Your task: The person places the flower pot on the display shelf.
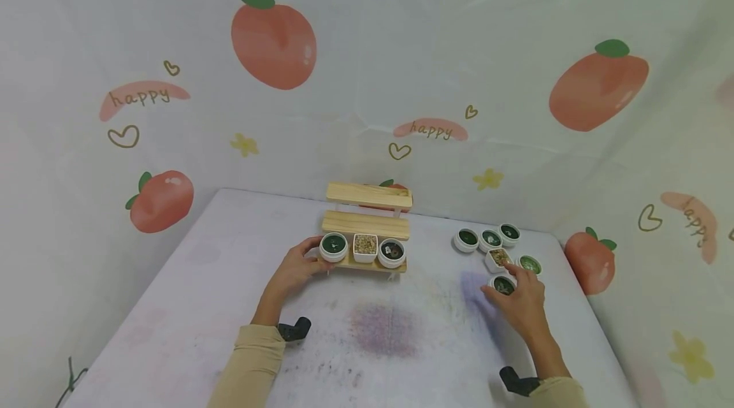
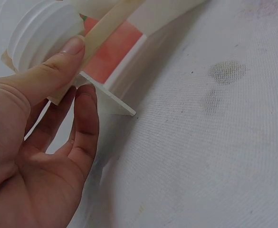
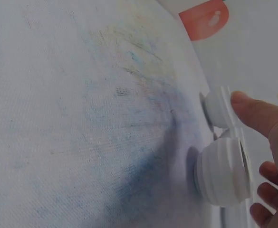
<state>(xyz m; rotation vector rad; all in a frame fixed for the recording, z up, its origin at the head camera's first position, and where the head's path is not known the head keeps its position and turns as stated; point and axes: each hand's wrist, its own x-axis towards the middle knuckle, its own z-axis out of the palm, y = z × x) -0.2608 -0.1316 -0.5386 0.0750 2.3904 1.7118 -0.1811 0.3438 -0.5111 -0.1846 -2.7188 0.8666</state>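
My left hand (image 1: 298, 264) grips the front left corner of a wooden tiered stand (image 1: 366, 224). In the left wrist view its thumb lies against a white ribbed pot (image 2: 39, 35), with fingers curled beneath the board. That round pot with green contents (image 1: 334, 246) sits on the lowest step beside a square pot (image 1: 365, 247) with tan bits and a dark-filled round pot (image 1: 392, 253). My right hand (image 1: 524, 299) reaches over the nearest round pot (image 1: 503, 285) of the right group, thumb and fingers spread around it. In the right wrist view, gaps show between the lower fingers and a pot (image 3: 224, 171).
Behind the right hand stand a square pot with tan bits (image 1: 497, 259) and several round pots, including a bright green one (image 1: 529, 264). The stand's upper two steps (image 1: 367, 194) are bare wood. A printed cloth (image 1: 355, 76) hangs behind the white table (image 1: 344, 363).
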